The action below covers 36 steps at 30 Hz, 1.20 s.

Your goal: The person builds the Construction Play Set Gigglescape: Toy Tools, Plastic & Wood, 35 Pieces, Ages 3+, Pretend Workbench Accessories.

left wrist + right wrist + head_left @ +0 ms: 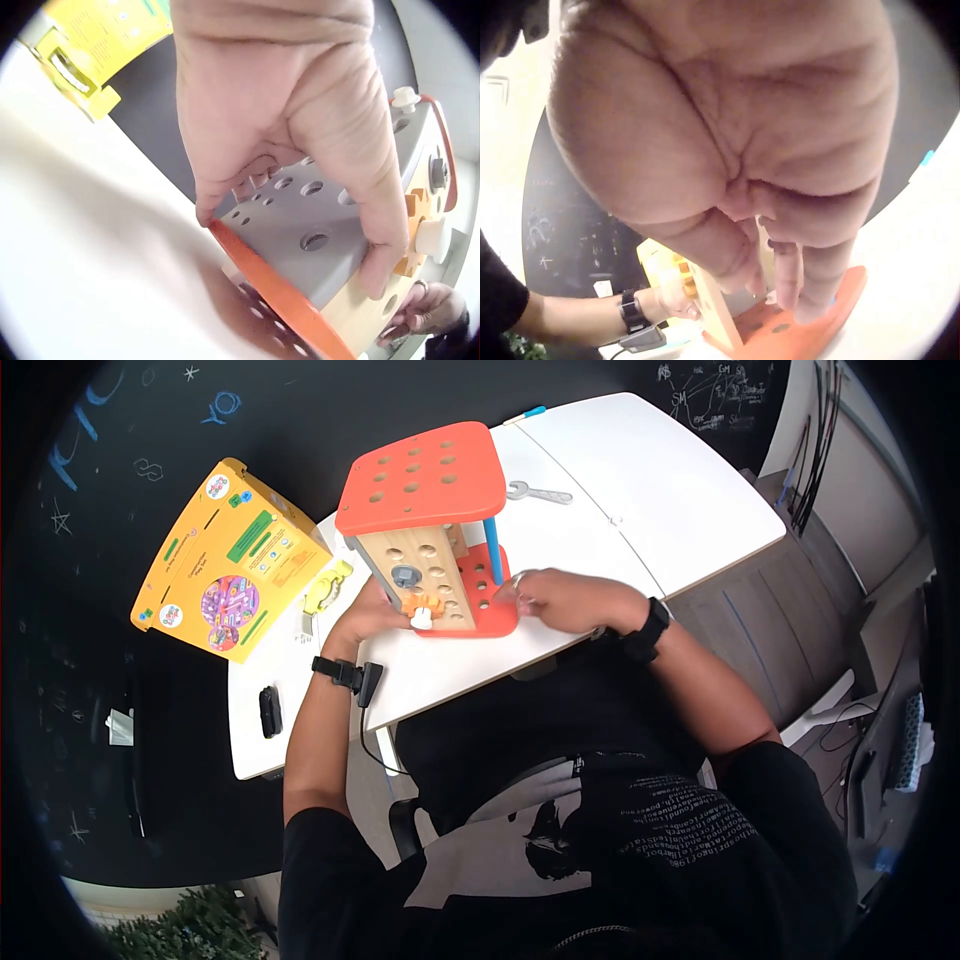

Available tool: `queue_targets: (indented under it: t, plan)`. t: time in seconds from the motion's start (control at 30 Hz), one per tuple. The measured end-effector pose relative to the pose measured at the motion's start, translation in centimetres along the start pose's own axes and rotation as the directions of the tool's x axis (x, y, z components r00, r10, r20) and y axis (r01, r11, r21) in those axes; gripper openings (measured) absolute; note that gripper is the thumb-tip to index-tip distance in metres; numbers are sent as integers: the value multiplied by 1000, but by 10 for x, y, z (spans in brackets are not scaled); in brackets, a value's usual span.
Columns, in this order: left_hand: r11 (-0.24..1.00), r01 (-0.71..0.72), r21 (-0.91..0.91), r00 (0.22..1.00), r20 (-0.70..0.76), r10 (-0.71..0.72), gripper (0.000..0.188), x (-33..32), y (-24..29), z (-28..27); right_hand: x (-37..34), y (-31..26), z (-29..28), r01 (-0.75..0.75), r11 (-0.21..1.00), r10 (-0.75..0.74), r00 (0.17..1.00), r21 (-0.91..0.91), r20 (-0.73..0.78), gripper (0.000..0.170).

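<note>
A toy workbench with a red top (420,475), a red base and a blue post (492,550) stands on the white table. Its wooden panel (447,585) carries a grey bolt (407,576) and an orange gear (425,603) with a white bolt (422,621). My left hand (277,97) grips the bench's side, thumb on the wooden panel and fingers over the grey, holed panel (292,217). Beside the blue post, my right hand (580,600) is over the edge of the red base (810,330), fingers bent downward. I cannot tell whether something small is between its fingertips.
A yellow printed box (190,565) stands at the left, with a yellow toy piece (325,588) beside it. Behind the bench lie a grey toy wrench (540,493) and a blue-tipped stick (525,415). A black object (269,710) rests near the table's left edge.
</note>
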State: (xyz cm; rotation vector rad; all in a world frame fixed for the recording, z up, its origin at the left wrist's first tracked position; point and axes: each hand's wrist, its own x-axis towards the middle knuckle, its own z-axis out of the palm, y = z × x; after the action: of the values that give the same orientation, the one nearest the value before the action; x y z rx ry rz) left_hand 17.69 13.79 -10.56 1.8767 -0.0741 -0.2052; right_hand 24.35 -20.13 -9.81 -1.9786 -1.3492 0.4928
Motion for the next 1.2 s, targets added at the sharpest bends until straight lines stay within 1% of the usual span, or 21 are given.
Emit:
queue_targets:
  t: [0.03, 0.1, 0.17, 0.23, 0.3, 0.37, 0.43, 0.47, 0.53, 0.57, 0.63, 0.67, 0.7, 0.77, 0.8, 0.93, 1.0, 1.03, 1.1, 1.13, 1.2]
  plan:
    - [1000, 2, 2, 1000, -1, -2, 105, 2, -2, 1, -4, 0, -9, -59, 997, 61, 998, 44, -31, 37]
    - [997, -70, 9, 996, -48, 71, 118, 6, -8, -1, -7, 5, -19, -70, 997, 71, 996, 11, -55, 35]
    - [988, -129, 83, 985, -104, 138, 125, 12, -12, -1, -11, 6, -28, -153, 984, 166, 969, 87, -180, 35]
    - [968, -188, 168, 967, -142, 212, 131, 14, 0, 5, -12, 18, -31, -146, 986, 160, 961, 76, -225, 36]
    - [957, -242, 156, 933, -232, 274, 138, 10, 28, 19, -14, 32, -33, -150, 988, 120, 886, -31, -448, 37]
    - [962, -232, 142, 938, -227, 260, 138, 10, 45, 22, -15, 44, -42, -189, 979, 133, 872, -73, -470, 37]
    - [961, -192, 197, 953, -196, 231, 139, 10, 49, 20, -13, 50, -49, -327, 944, 300, 804, 39, -514, 38]
    - [960, -195, 203, 950, -205, 236, 139, 8, 51, 20, -14, 52, -49, -317, 948, 288, 807, 34, -515, 38]
    - [963, -142, 230, 967, -176, 184, 138, 3, 63, 22, -16, 54, -46, -265, 949, 304, 638, 168, -708, 49]
    - [964, -115, 241, 974, -161, 156, 138, 2, 67, 23, -18, 54, -46, -259, 952, 297, 639, 165, -710, 49]
    - [959, -110, 260, 976, -157, 154, 136, 0, 67, 14, -23, 49, -47, -55, 991, 135, 517, 124, -845, 54]
    - [950, -95, 298, 979, -143, 142, 136, -1, 68, 9, -23, 44, -46, 49, 993, 66, 500, 105, -863, 54]
    - [939, -79, 333, 983, -131, 129, 135, -3, 71, 9, -25, 36, -48, 54, 994, 59, 508, 100, -859, 54]
    - [924, -68, 376, 983, -134, 127, 134, -10, 76, 8, -24, 22, -49, 120, 917, 164, 755, 380, -635, 49]
    - [904, -62, 423, 984, -124, 126, 134, -14, 83, 9, -15, 19, -38, 256, 881, 130, 679, 399, -722, 48]
    - [840, 17, 543, 985, -151, 78, 132, -28, 100, 8, 0, 34, -26, 274, 877, 104, 694, 394, -713, 43]
    - [789, -35, 613, 988, -99, 120, 130, -26, 97, 5, -1, 32, -19, 300, 791, 178, 722, 534, -669, 43]
    - [797, -29, 603, 987, -110, 120, 130, -27, 98, 3, 1, 26, -17, 292, 794, 173, 732, 534, -659, 43]
    - [724, -25, 689, 990, -82, 112, 129, -28, 105, 4, 5, 13, -13, 323, 769, 184, 715, 551, -675, 54]
    - [719, 11, 694, 995, -78, 60, 131, -28, 114, 7, 7, 11, -13, 317, 772, 179, 724, 551, -667, 54]
    - [720, 3, 694, 996, -66, 60, 132, -24, 108, 3, 13, 13, -9, 267, 798, 202, 727, 541, -656, 59]
